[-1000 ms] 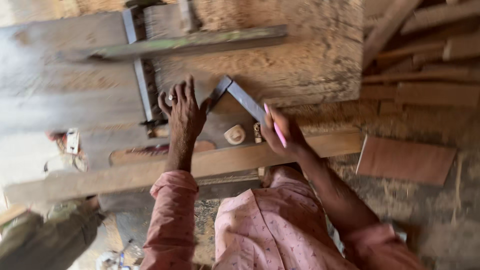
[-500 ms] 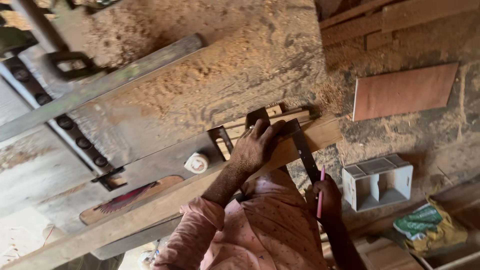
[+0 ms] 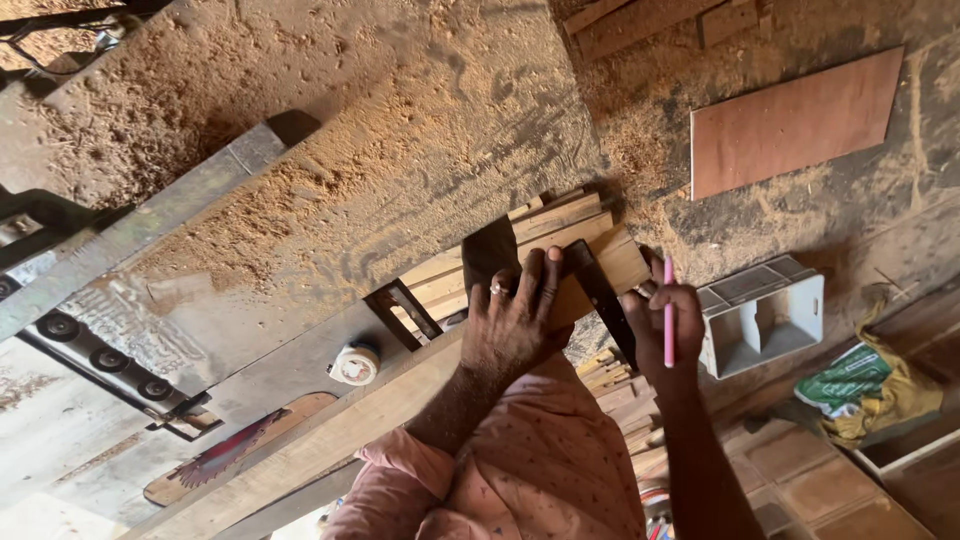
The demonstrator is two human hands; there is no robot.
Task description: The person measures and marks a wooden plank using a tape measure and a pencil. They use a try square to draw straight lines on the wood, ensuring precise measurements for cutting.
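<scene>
My left hand (image 3: 515, 315), with a ring on one finger, presses flat on the stock of a dark metal try square (image 3: 600, 292) laid over the end of a long wooden plank (image 3: 330, 435). The square's blade runs across the plank's end toward my right hand. My right hand (image 3: 662, 325) is closed on a pink pencil (image 3: 668, 310), held upright just right of the blade, off the plank's end. Several thin wooden strips (image 3: 550, 225) lie beside the plank under the square.
The plank rests on a sawdust-covered saw table (image 3: 380, 170) with a red saw blade slot (image 3: 235, 450) and a small white roll (image 3: 354, 366). A white plastic crate (image 3: 765, 315), a brown board (image 3: 795, 120) and a green-yellow sack (image 3: 860, 390) lie on the floor to the right.
The view has swung along the bench. My left hand keeps pressing the square at the plank's end. My right hand with the pencil has risen up beside the blade.
</scene>
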